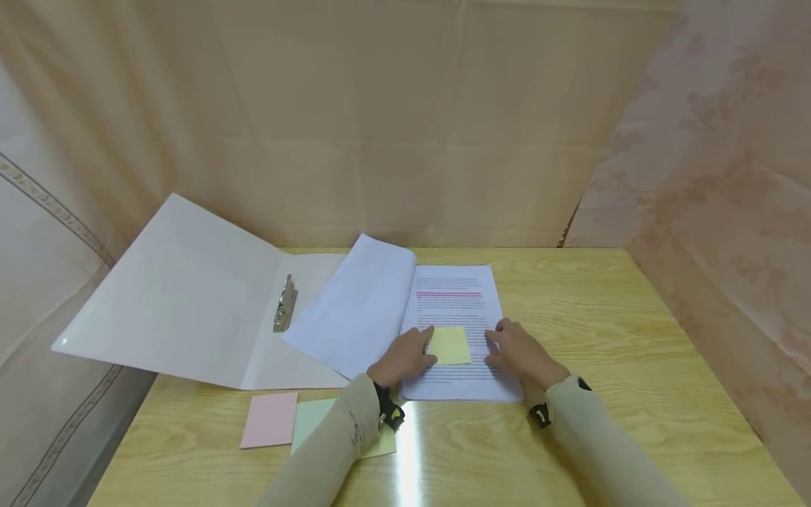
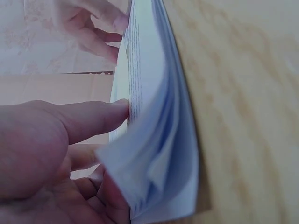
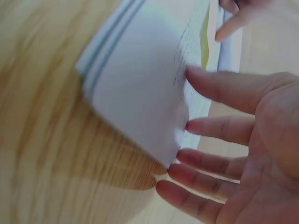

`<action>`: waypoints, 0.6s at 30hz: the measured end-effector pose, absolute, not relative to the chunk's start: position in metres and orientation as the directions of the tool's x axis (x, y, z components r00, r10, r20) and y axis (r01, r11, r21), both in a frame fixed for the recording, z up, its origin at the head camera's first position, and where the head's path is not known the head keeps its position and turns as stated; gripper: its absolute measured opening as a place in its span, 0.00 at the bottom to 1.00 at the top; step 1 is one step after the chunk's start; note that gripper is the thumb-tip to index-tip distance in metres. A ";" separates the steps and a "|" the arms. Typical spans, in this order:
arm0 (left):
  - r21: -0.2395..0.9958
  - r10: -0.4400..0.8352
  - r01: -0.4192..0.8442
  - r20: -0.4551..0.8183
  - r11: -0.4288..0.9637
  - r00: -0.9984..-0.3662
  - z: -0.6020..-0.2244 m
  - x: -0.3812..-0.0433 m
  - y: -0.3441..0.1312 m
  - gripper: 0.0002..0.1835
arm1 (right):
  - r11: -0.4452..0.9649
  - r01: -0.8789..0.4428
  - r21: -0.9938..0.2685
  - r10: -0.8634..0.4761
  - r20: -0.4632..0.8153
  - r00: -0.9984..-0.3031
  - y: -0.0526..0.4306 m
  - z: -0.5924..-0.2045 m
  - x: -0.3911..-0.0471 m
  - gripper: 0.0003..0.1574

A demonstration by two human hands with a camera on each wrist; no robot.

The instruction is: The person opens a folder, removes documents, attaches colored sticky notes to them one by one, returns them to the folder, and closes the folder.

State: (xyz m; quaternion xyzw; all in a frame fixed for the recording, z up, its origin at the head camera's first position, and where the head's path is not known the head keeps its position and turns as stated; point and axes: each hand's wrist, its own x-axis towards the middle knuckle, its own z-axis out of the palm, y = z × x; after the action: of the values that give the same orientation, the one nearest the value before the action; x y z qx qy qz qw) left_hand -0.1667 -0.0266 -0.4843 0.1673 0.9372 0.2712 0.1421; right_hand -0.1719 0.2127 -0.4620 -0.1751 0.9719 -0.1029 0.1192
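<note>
A yellow sticky note (image 1: pixel 450 346) lies on the printed page (image 1: pixel 450 310) of a paper stack, below pink highlighted lines. My left hand (image 1: pixel 405 355) is at the note's left edge, with thumb and index finger touching it. In the left wrist view the left thumb (image 2: pixel 100 116) extends straight against the paper, and the other fingers curl loosely below. My right hand (image 1: pixel 522 353) rests at the page's right edge, fingers spread and fingertips on the paper. From the right wrist, the right thumb (image 3: pixel 219 86) points toward the yellow note (image 3: pixel 204 39).
Left of the stack, turned-over sheets (image 1: pixel 361 310) overlap an open white folder (image 1: pixel 184 303) with a metal clip (image 1: pixel 285 304). Pink (image 1: pixel 269 420), green (image 1: pixel 309 415) and yellow notes (image 1: pixel 383 445) lie near the front of the wooden table (image 1: pixel 602 338), partly under the left sleeve. A curtain hangs behind.
</note>
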 end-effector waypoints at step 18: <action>0.618 0.408 0.247 -0.133 0.746 -0.903 -0.485 -0.167 -0.040 0.21 | 0.903 -0.323 -0.283 -0.388 -0.214 -0.897 0.217 -0.469 -0.180 0.40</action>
State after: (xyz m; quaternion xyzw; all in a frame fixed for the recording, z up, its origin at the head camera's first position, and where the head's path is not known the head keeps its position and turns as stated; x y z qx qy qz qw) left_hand -0.1674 -0.0402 -0.4850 0.1769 0.9253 0.3090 0.1307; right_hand -0.1800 0.2169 -0.4686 -0.1841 0.9663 -0.1208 0.1335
